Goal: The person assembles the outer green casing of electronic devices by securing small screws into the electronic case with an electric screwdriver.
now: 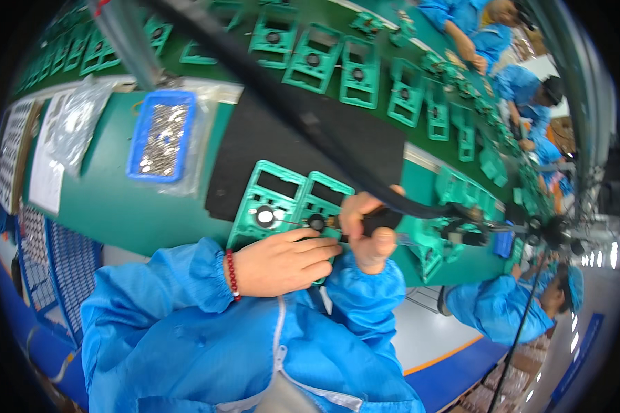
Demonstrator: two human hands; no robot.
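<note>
Two green plastic housings (267, 198) lie side by side on a black mat, each with a rectangular window and a round black part, probably a small speaker. My left hand (286, 261) rests across their near ends, fingers stretched out over the right-hand housing (327, 188). My right hand (368, 230) is closed round a dark tool, apparently a screwdriver (380, 220). Its narrow end points left toward the round part (317, 222) of the right-hand housing. The exact contact at the tip is too small to tell.
A blue tray (134, 148) of small metal parts stands left on the green table (103, 206). Behind the black mat (231, 148), several green housings (313, 58) line a conveyor. A dark cable or arm (303, 127) crosses overhead. Co-workers in blue sit at right.
</note>
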